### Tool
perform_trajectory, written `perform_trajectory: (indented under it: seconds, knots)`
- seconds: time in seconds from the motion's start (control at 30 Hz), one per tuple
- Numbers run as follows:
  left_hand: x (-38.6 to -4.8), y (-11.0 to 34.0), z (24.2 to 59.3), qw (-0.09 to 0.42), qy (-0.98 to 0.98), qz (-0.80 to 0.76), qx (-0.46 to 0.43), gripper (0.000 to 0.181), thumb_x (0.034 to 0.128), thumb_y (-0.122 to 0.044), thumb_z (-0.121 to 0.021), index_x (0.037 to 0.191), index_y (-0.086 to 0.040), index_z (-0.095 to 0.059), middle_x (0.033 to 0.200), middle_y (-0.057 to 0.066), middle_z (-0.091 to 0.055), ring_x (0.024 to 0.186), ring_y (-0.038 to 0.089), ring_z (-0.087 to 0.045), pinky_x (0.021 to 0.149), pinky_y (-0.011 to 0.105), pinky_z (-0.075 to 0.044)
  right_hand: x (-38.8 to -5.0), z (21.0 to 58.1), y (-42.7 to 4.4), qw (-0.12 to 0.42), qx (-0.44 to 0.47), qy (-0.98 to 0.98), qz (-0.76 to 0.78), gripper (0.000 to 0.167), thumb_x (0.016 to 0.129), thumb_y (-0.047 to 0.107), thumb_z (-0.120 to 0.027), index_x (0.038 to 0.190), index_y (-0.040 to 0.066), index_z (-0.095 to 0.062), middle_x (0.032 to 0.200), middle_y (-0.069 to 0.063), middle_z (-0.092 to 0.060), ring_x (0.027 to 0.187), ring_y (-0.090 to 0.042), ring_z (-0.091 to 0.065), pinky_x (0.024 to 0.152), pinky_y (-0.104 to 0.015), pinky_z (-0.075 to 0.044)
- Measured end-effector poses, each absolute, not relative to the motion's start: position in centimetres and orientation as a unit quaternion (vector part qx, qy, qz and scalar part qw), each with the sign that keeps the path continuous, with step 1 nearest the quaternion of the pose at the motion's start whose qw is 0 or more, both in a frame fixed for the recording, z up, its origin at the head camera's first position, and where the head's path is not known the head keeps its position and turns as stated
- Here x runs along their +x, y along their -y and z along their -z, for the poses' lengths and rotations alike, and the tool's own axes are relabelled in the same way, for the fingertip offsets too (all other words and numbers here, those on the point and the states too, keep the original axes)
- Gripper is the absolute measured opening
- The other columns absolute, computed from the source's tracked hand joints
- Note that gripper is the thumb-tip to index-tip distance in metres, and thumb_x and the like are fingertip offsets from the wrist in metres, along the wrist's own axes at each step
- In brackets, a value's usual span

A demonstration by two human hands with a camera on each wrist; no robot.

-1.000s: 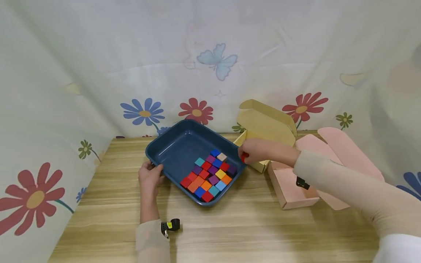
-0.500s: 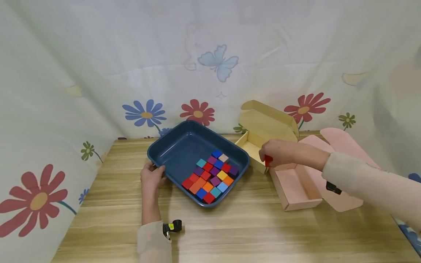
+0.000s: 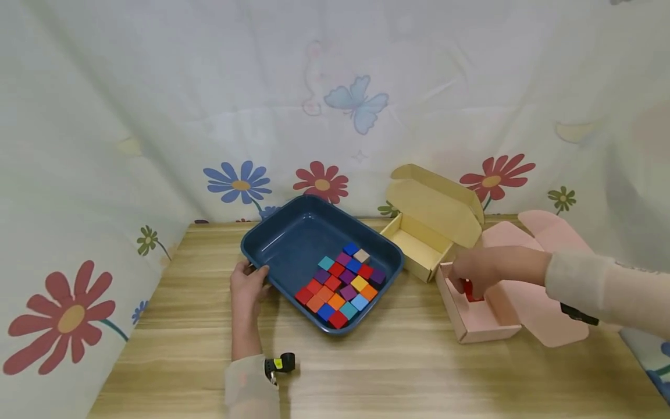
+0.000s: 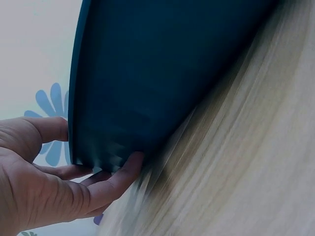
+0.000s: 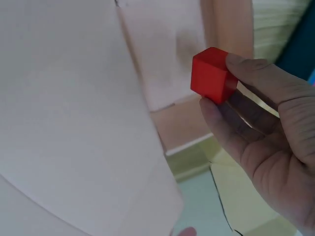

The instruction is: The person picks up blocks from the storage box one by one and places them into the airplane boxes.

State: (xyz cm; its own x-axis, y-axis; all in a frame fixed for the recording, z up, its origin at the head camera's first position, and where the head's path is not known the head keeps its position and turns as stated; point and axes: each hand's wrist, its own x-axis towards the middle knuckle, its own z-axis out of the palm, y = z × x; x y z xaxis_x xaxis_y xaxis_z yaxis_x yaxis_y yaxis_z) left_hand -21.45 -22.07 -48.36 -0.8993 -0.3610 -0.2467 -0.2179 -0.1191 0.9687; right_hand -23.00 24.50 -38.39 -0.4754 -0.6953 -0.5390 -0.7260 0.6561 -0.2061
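A red cube (image 5: 210,76) is pinched between the thumb and fingertips of my right hand (image 5: 270,128). In the head view, my right hand (image 3: 478,269) holds that red cube (image 3: 474,291) over the inside of the open pink box (image 3: 489,334). My left hand (image 3: 248,297) grips the left edge of the blue tray (image 3: 282,288). The left wrist view shows my left hand (image 4: 64,182) with its thumb at the tray rim and fingers against the outer side of the tray (image 4: 133,83). Several coloured cubes (image 3: 335,283) lie together in the tray's right part.
Left of the pink box, an open yellow box (image 3: 414,245) stands with its lid raised, behind and to the right of the tray. The pink lid (image 3: 549,308) spreads rightward on the wooden table (image 3: 387,372). A flowered curtain (image 3: 293,134) hangs behind.
My right hand has moved rightward with the red cube, from the tray's right edge past the yellow box to above the pink box. My left hand keeps its grip on the tray.
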Motion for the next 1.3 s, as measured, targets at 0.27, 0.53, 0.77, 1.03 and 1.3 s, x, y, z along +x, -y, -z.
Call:
perform_trajectory:
  seconds: [0.27, 0.53, 0.77, 1.03, 1.3]
  knots:
    - [-21.5, 22.1, 48.5, 0.044, 0.665, 0.715, 0.213, 0.064, 0.0986, -0.002, -0.058, 0.154, 0.005, -0.028, 0.149, 0.029, -0.037, 0.117, 0.034, -0.053, 0.067, 0.026, -0.058, -21.6, 40.6, -25.3, 0.356, -0.332, -0.873, 0.039, 0.025, 0.076, -0.006, -0.080, 0.093, 0.009, -0.067, 0.082, 0.004, -0.061, 0.070, -0.007, -0.050, 0.060, -0.022, -0.048]
    - [-21.6, 22.0, 48.3, 0.035, 0.669, 0.711, 0.214, 0.066, 0.0989, -0.003, -0.058, 0.156, 0.005, -0.026, 0.151, 0.029, -0.037, 0.122, 0.037, -0.052, 0.070, 0.027, -0.058, -20.6, 42.0, -25.5, 0.382, -0.273, -0.880, 0.071, 0.027, 0.076, 0.000, -0.084, 0.092, 0.009, -0.065, 0.079, 0.004, -0.062, 0.068, -0.006, -0.053, 0.063, -0.022, -0.051]
    - [-21.9, 22.1, 48.1, 0.035, 0.672, 0.709, 0.212, 0.066, 0.0994, -0.004, -0.058, 0.156, 0.005, -0.025, 0.153, 0.027, -0.037, 0.124, 0.037, -0.052, 0.074, 0.028, -0.058, -21.0, 42.1, -25.5, 0.384, -0.278, -0.877, 0.072, 0.026, 0.076, 0.007, -0.087, 0.088, 0.014, -0.066, 0.082, 0.007, -0.063, 0.074, -0.006, -0.053, 0.068, -0.025, -0.051]
    - [-21.9, 22.2, 48.1, 0.037, 0.672, 0.709, 0.212, 0.065, 0.0996, -0.003, -0.057, 0.156, 0.006, -0.025, 0.153, 0.027, -0.037, 0.126, 0.038, -0.052, 0.072, 0.027, -0.057, -21.2, 42.1, -25.7, 0.398, -0.247, -0.871, 0.147, 0.020, 0.077, 0.003, -0.081, 0.089, 0.014, -0.070, 0.090, 0.009, -0.067, 0.082, -0.006, -0.058, 0.072, -0.023, -0.052]
    - [-21.5, 22.5, 48.3, 0.031, 0.686, 0.694, 0.216, 0.064, 0.1009, -0.005, -0.057, 0.156, 0.005, -0.026, 0.154, 0.026, -0.036, 0.122, 0.032, -0.052, 0.083, 0.034, -0.058, -20.5, 42.8, -25.1, 0.428, -0.165, -0.859, 0.227, 0.016, 0.079, -0.009, -0.072, 0.087, 0.004, -0.067, 0.084, -0.005, -0.067, 0.072, -0.013, -0.062, 0.067, -0.027, -0.057]
